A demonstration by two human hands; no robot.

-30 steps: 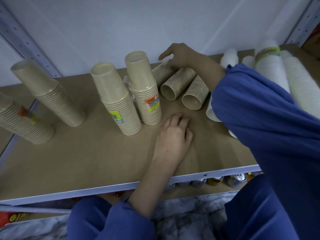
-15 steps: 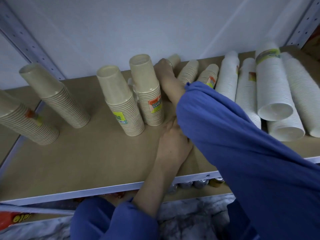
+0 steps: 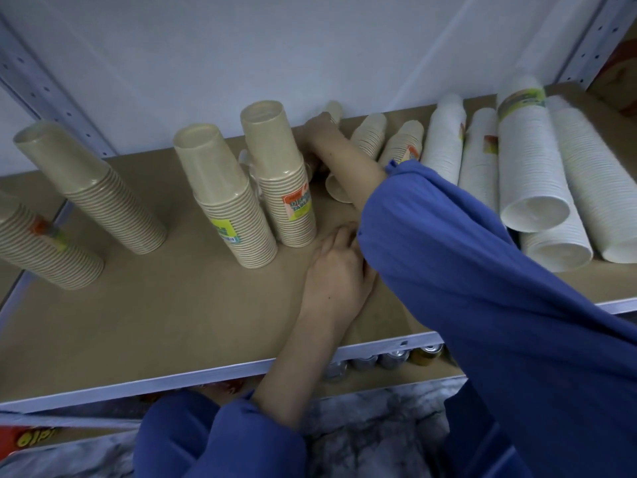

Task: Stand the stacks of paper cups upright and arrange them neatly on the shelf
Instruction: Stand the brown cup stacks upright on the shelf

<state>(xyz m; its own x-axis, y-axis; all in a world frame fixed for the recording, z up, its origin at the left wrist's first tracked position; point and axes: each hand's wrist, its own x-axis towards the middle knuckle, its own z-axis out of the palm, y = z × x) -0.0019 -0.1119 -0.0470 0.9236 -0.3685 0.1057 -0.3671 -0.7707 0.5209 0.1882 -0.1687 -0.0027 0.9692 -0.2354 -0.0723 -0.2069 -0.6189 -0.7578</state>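
Reaches deeper than a second ago: right hand now behind the upright tan stacks, on a lying tan stack at the shelf back (fingers hidden, grip impossible to tell). Left hand stays flat, empty. Suggests standing that one next.
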